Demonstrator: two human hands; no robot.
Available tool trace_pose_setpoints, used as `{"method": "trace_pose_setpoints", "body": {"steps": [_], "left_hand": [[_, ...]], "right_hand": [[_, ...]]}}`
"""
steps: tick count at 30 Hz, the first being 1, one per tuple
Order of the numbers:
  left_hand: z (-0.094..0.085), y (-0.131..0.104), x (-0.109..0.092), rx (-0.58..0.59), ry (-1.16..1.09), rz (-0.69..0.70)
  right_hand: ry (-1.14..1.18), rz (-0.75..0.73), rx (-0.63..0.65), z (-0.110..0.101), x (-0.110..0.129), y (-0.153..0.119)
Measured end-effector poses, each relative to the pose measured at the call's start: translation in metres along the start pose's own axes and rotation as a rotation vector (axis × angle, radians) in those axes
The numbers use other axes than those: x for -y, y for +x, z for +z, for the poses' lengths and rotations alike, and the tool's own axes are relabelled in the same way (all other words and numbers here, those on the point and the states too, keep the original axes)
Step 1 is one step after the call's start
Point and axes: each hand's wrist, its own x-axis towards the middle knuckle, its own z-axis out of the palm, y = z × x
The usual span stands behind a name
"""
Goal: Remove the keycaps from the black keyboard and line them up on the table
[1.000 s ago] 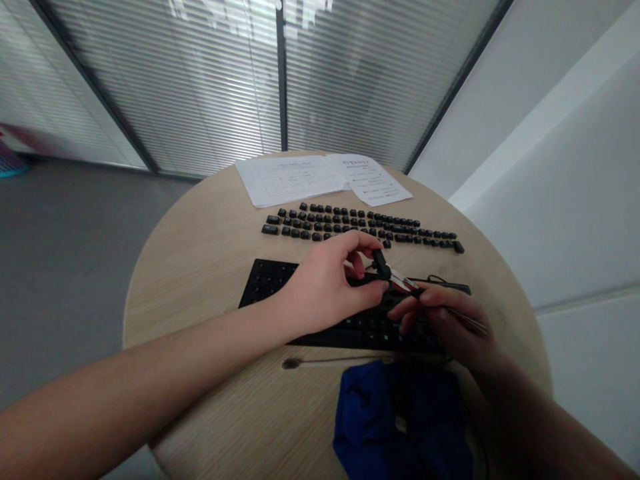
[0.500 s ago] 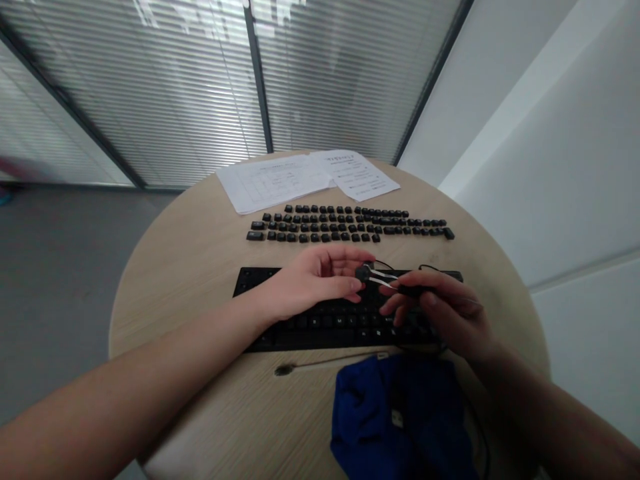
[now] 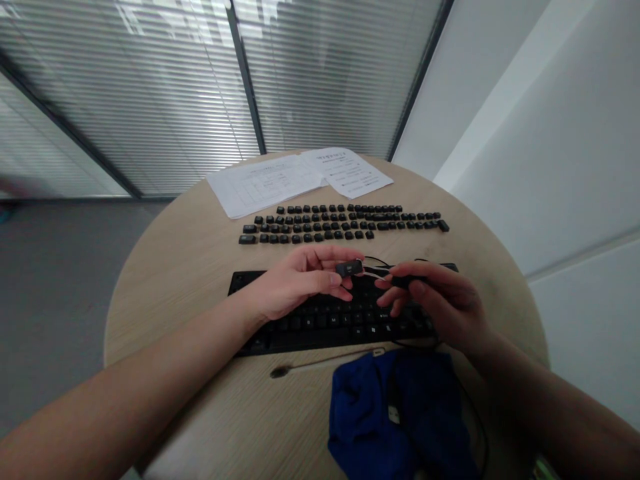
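My left hand (image 3: 295, 283) is closed on a black keycap (image 3: 349, 268), pinched at the fingertips with its printed top facing me. My right hand (image 3: 445, 300) grips the dark handle of a keycap puller (image 3: 407, 281). The puller's two pale wires reach left to the keycap's edge; whether they are still hooked on it I cannot tell. Beneath both hands lies a black keyboard (image 3: 300, 339), with part of its upper rows bare of caps or hidden by my hands. Rows of loose black keycaps (image 3: 327, 227) sit on the table beyond it.
Printed papers (image 3: 270, 183) rest at the far side of the round wooden table (image 3: 165, 280). Nearer me are a crumpled blue cloth (image 3: 357, 413), a USB plug (image 3: 394, 414) on it, and a thin stick with a dark tip (image 3: 281, 371). A cable trails at the right.
The keycap has turned in my left fingers, so its printed top now shows. The puller's wires show less spread. The view has shifted slightly.
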Motion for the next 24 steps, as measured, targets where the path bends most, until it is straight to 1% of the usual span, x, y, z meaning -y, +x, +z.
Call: {"method": "trace_pose_setpoints", "body": {"steps": [4,7,9,11,13,15,18,21,22,24], "left_hand": [[-0.004,0.000,0.004,-0.003,0.076,0.085],[-0.005,-0.001,0.004,-0.033,0.222,0.168],[-0.002,-0.001,0.003,-0.065,0.385,0.215],[0.001,-0.003,0.000,-0.120,0.601,0.275],[0.003,-0.004,-0.003,-0.184,0.819,0.369],[0.005,-0.005,-0.005,-0.238,0.959,0.462],[0.006,-0.008,-0.008,-0.309,0.996,0.531],[0.006,-0.010,-0.010,-0.352,0.989,0.532],[0.006,-0.010,-0.010,-0.353,0.975,0.521],[0.008,-0.012,-0.009,-0.349,0.934,0.503]], "right_hand": [[-0.049,-0.013,-0.029,-0.002,-0.001,0.000],[-0.066,-0.003,-0.050,-0.002,-0.001,0.002],[-0.053,0.019,-0.068,-0.002,-0.001,0.004],[-0.015,0.040,-0.075,-0.001,-0.001,0.006],[0.016,0.058,-0.085,0.001,-0.001,0.008],[0.022,0.079,-0.100,0.002,-0.002,0.009],[-0.007,0.124,-0.107,0.000,-0.005,0.010],[-0.086,0.136,-0.126,-0.007,-0.008,0.010],[-0.141,0.103,-0.148,-0.010,-0.008,0.010],[-0.308,-0.038,-0.214,-0.017,-0.007,0.010]]}}
